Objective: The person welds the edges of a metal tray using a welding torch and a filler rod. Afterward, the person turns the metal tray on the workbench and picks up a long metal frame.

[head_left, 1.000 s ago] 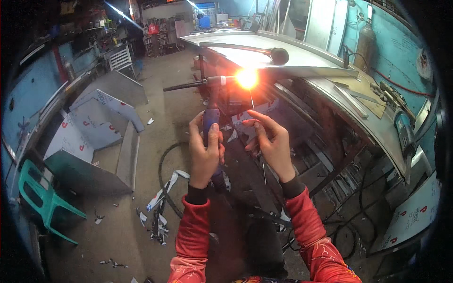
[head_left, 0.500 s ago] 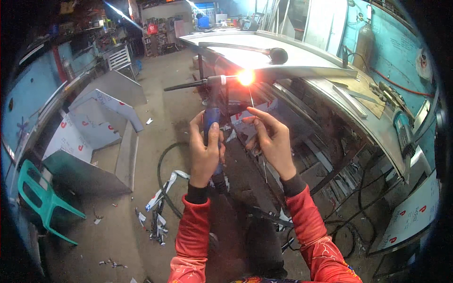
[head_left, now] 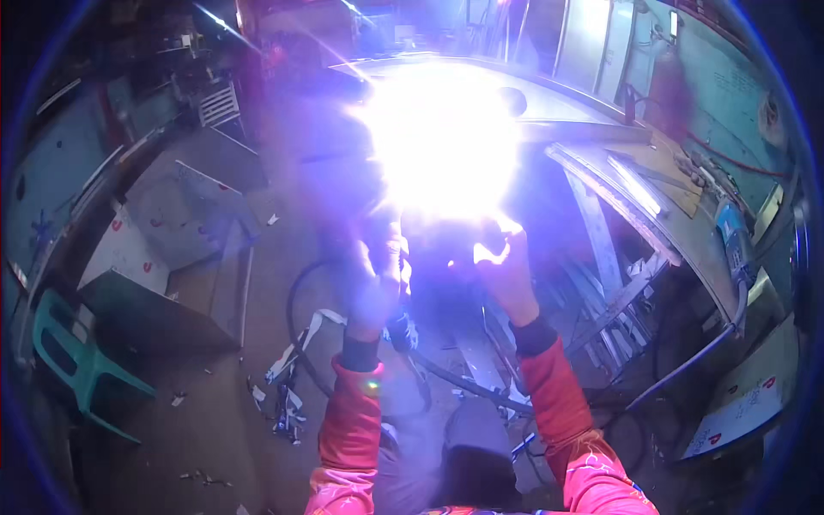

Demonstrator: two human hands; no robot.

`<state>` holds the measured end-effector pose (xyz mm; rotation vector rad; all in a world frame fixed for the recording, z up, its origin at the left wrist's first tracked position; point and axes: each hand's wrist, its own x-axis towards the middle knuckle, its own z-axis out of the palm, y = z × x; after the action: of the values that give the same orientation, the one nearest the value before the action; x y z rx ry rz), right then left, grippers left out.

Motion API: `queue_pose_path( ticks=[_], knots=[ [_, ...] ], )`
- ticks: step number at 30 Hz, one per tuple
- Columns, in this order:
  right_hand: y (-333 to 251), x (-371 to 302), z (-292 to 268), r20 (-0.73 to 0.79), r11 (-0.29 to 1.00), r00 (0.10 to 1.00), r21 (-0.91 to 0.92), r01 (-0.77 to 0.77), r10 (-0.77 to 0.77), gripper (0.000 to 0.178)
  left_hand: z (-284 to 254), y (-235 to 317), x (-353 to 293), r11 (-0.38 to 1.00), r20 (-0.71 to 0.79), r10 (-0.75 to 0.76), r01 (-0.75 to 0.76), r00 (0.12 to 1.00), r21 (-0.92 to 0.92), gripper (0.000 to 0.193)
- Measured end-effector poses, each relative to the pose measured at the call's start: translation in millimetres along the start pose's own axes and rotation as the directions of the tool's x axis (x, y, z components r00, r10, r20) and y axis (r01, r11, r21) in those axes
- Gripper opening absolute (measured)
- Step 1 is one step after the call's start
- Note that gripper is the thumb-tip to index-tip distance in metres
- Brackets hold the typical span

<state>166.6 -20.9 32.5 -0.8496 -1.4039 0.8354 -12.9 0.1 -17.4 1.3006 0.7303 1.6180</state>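
A huge white-violet arc glare (head_left: 442, 137) covers the near edge of the metal sheet (head_left: 562, 101) on the workbench. Just below its left side, my left hand (head_left: 376, 279) is closed round the handle of a TIG welding torch, whose head is lost in the light. To the right, my right hand (head_left: 506, 262) pinches a thin filler rod with its fingers raised toward the glow. The rod itself is washed out here. Both forearms, in red sleeves with dark cuffs, reach up from below.
A green plastic chair (head_left: 73, 352) and bent sheet-metal panels (head_left: 163, 318) stand at the left. An angle grinder (head_left: 732, 236) lies on the bench's right edge. Metal strips (head_left: 605, 330) lie beneath it. A dark hose (head_left: 463, 382) crosses the floor, and a gas cylinder (head_left: 669, 86) stands behind.
The small orange glow has grown into a blinding white-violet arc, hiding the torch head and rod. The surroundings look darker. Both hands stay in nearly the same place.
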Motion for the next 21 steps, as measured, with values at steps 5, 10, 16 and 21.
queue_pose_path(
  ticks=[5,10,16,21],
  knots=[
    [-4.0,0.6,4.5,-0.011,0.997,0.998,-0.046,0.068,-0.068,0.033,7.8,30.6,-0.7,0.997,0.009,0.053,-0.053,0.999,0.051,0.039],
    [10.9,1.7,-1.4,-0.019,0.996,0.997,-0.053,0.072,-0.073,0.032,8.7,32.2,-2.7,0.995,-0.001,0.051,-0.050,0.999,0.082,0.039],
    [34.6,0.5,1.3,0.056,0.938,0.967,0.263,0.225,-0.248,0.029,6.6,31.9,-4.9,0.995,0.026,-0.010,0.008,1.000,0.095,0.043],
    [23.4,-8.1,6.1,-0.008,0.986,0.986,0.022,0.165,-0.165,0.029,5.8,32.3,-2.6,0.999,0.004,0.035,-0.035,0.999,0.011,0.044]
  ],
)
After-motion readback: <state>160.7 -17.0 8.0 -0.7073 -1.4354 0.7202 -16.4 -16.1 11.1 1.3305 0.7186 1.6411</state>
